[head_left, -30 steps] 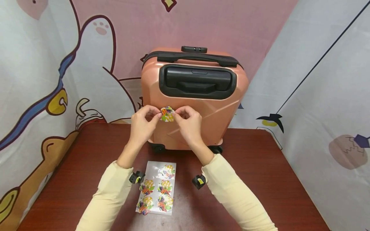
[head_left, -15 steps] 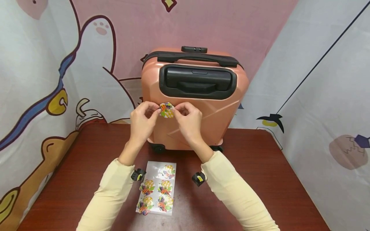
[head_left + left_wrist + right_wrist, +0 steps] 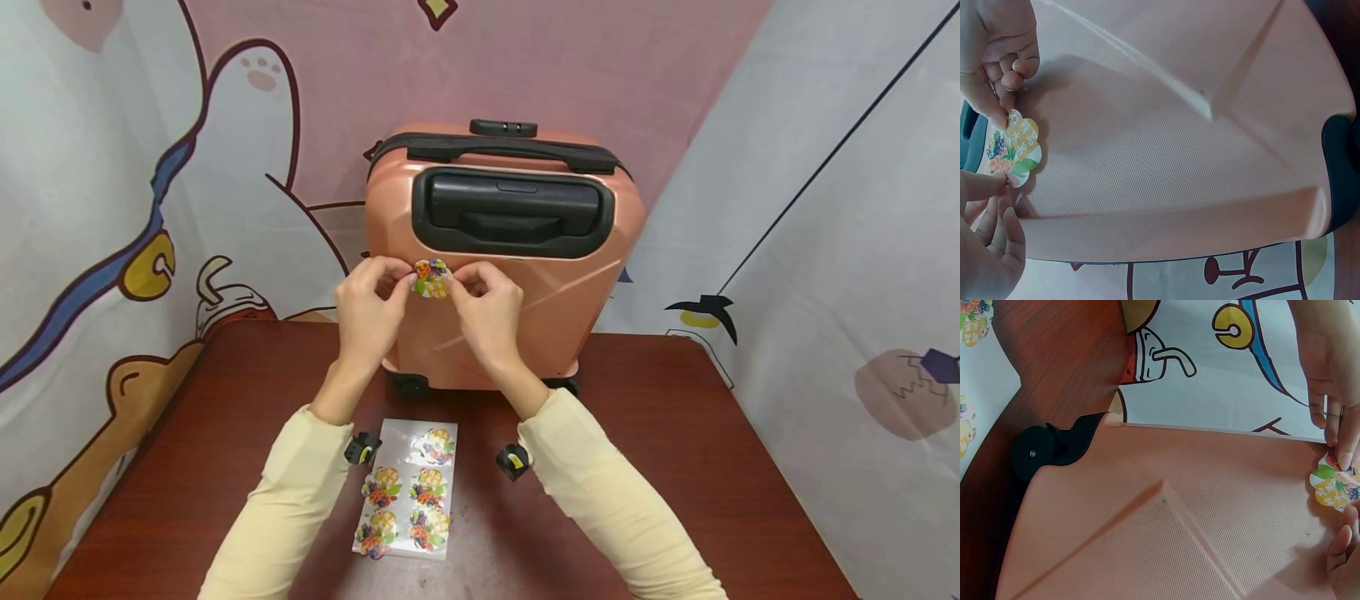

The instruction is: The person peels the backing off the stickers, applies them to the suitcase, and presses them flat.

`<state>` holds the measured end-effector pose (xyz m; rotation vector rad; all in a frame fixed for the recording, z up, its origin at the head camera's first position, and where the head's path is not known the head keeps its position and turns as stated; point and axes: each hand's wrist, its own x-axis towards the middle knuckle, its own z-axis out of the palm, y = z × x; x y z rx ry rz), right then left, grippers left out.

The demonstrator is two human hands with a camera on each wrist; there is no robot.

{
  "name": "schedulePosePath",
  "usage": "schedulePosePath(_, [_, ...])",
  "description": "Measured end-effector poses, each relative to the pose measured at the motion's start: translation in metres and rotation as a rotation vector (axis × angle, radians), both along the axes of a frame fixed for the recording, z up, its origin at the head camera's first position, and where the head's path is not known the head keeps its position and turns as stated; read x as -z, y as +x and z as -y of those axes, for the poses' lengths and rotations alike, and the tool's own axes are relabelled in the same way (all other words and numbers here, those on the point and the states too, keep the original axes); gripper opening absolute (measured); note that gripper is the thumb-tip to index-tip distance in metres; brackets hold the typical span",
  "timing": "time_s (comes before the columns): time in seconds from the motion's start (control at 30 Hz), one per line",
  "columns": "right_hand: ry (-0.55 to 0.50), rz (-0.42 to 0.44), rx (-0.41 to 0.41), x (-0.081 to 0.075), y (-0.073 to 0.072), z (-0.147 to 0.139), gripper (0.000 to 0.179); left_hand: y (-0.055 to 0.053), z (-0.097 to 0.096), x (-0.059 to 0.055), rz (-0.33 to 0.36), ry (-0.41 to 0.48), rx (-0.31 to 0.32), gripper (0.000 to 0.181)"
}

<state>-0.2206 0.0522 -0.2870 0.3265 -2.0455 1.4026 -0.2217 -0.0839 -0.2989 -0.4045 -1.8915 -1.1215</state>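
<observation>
A round, scallop-edged fruit sticker (image 3: pixel 432 279) is held face-up against the front of a rose-gold suitcase (image 3: pixel 517 317), just below the black recessed handle (image 3: pixel 517 208). My left hand (image 3: pixel 367 308) pinches its left edge between thumb and forefinger. On the opposite edge, my right hand (image 3: pixel 489 312) pinches with thumb and forefinger. In the left wrist view the sticker (image 3: pixel 1019 150) lies close over the textured shell, casting a shadow there. The right wrist view shows part of the sticker (image 3: pixel 1335 484) between both hands, cut off by the frame edge.
A white sticker sheet (image 3: pixel 397 450) with several fruit stickers lies on the dark red-brown table (image 3: pixel 637 467), between the forearms. The suitcase stands on its wheels (image 3: pixel 411 385) at the table's back. A printed cloth (image 3: pixel 315 108) hangs behind and along both sides.
Both hands have moved slightly upward with the sticker, bringing it nearer the black handle recess. Suitcase and sticker sheet have stayed in place.
</observation>
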Motion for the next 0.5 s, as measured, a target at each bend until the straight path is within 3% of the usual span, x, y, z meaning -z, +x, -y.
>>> schedulePosePath(0.5, [0.015,-0.032,0.091,-0.0031,0.0005,0.0067,0.008,-0.0032,-0.0007,-0.0015,-0.004,-0.022,-0.024,0.009])
